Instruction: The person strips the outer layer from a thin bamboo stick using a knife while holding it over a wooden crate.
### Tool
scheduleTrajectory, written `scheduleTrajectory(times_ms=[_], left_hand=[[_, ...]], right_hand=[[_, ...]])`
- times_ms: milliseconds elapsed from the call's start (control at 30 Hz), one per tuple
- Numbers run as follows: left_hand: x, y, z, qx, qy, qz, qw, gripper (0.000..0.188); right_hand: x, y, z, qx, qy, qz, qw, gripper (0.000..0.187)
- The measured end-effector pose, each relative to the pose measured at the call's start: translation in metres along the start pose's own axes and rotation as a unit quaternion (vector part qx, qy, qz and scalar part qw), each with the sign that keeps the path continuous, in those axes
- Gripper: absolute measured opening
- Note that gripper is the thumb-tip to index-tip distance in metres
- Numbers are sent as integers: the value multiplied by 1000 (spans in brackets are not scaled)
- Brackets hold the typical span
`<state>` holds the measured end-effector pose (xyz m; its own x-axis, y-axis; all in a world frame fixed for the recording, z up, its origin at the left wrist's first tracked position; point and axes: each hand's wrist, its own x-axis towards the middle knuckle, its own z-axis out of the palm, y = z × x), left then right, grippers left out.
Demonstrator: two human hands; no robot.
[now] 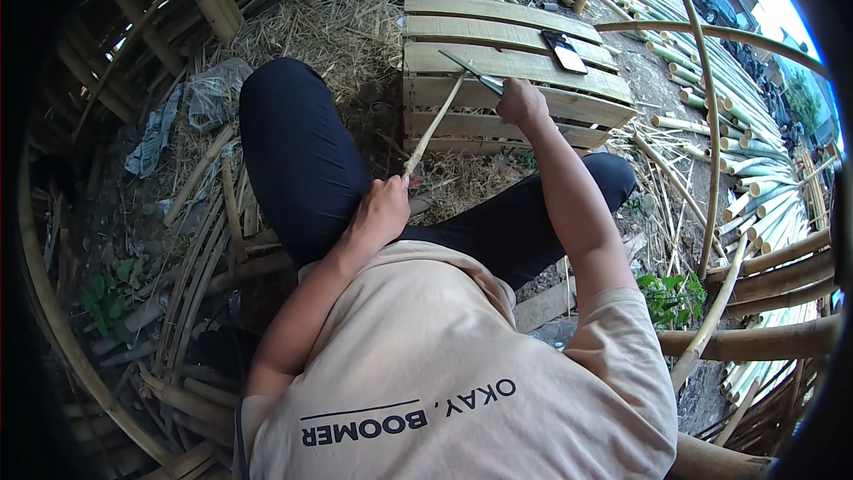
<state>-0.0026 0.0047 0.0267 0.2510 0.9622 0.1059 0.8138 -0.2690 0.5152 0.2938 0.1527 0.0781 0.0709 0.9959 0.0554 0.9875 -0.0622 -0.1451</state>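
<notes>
My left hand [384,209] is closed round the lower end of a thin bamboo stick [433,131], close to my lap. The stick slants up and away to the right, its far end by the front of a slatted wooden crate [498,27]. My right hand [522,105] grips a knife, fingers wrapped round its hidden handle. The knife's blade [471,69] points up and left over the crate, crossing at the stick's far tip. Whether blade and stick touch, I cannot tell.
A phone [565,52] lies on the crate's right part. Bamboo poles [755,169] are piled along the right. Dry straw and shavings [329,31] cover the ground at the far left, beside a crumpled plastic bag [218,93]. A bent bamboo strip [708,124] stands at right.
</notes>
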Motion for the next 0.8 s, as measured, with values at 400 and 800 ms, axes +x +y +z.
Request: scheduleTrajectory(times_ms=[400, 800], left_hand=[[-4, -4, 0, -1, 17, 14, 1000, 34], [15, 10, 5, 44, 26, -21, 998, 26]], right_hand=[[7, 13, 1, -48, 29, -15, 998, 26], [-31, -25, 15, 12, 22, -102, 994, 28]])
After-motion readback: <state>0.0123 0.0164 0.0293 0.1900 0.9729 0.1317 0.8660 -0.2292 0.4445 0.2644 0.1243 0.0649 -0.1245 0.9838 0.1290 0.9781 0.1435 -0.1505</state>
